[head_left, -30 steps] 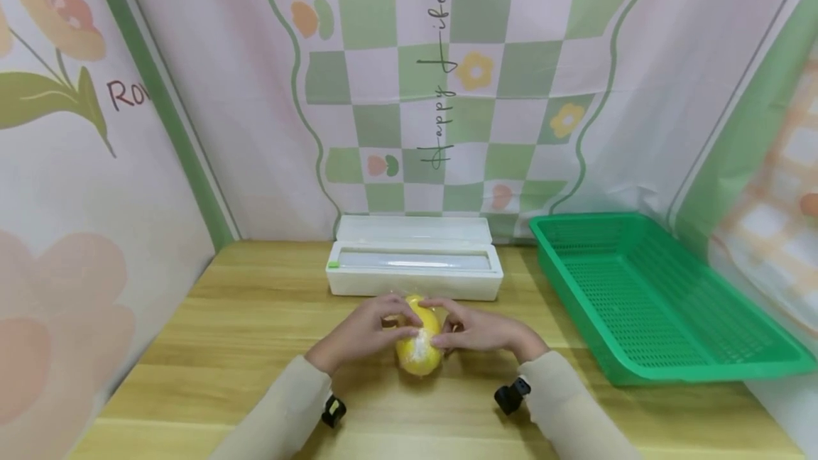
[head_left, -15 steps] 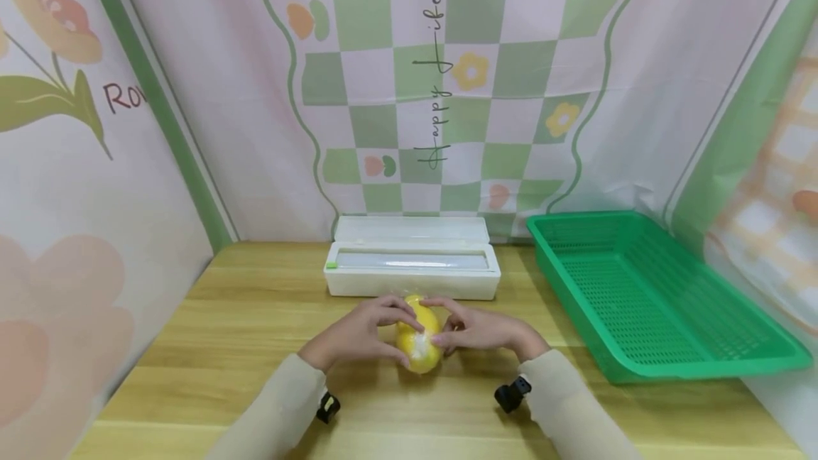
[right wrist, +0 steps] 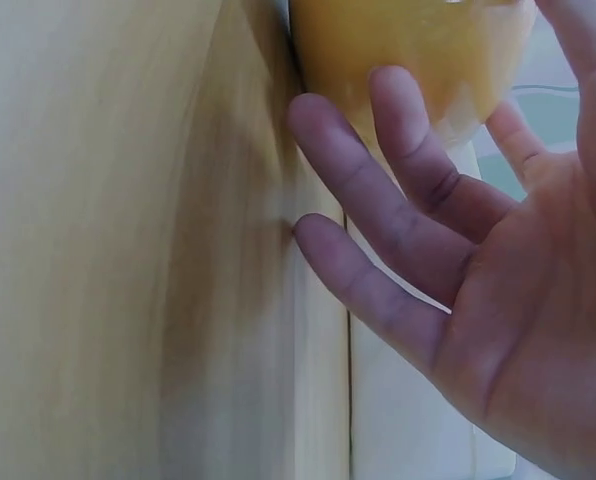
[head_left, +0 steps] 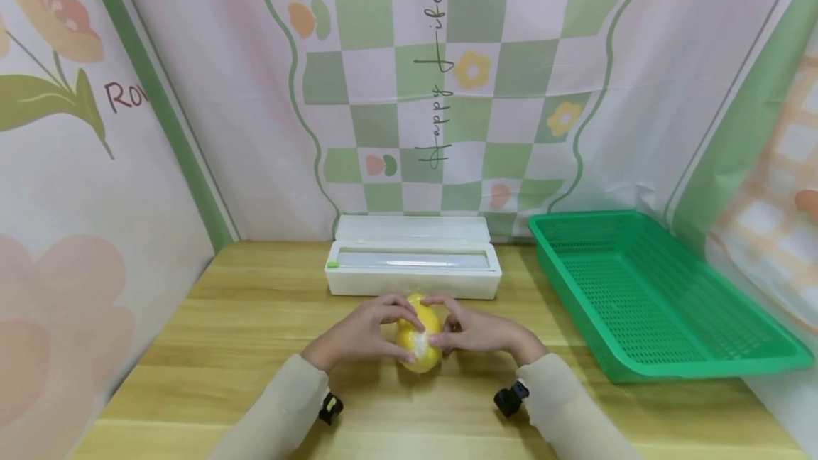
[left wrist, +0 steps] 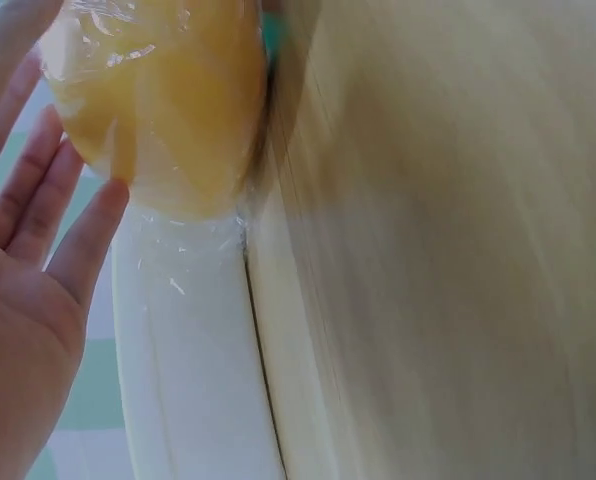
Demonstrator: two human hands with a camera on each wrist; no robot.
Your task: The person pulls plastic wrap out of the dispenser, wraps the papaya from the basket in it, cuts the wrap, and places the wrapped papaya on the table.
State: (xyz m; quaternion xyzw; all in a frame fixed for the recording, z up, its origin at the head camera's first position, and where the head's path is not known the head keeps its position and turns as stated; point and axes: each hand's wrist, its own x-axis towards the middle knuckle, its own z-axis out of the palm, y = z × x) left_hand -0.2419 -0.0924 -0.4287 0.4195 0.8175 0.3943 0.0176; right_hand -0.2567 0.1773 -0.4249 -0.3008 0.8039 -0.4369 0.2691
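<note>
Wooden table (head_left: pixel 243 318), floral backdrop. Item: yellow fruit (head_left: pixel 418 336) in cling film, cupped between left hand (head_left: pixel 364 336) and right hand (head_left: pixel 476 332), fingers curled round it (seemingly pressing film flat). Beyond the grip: film dispenser (head_left: pixel 412 268); rightward: green basket (head_left: pixel 652 297).

Green basket (head_left: pixel 658 297), white wrap dispenser (head_left: pixel 412 266), wooden table (head_left: pixel 217 332)

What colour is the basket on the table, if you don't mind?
Green; the basket shows best in the head view.
</note>
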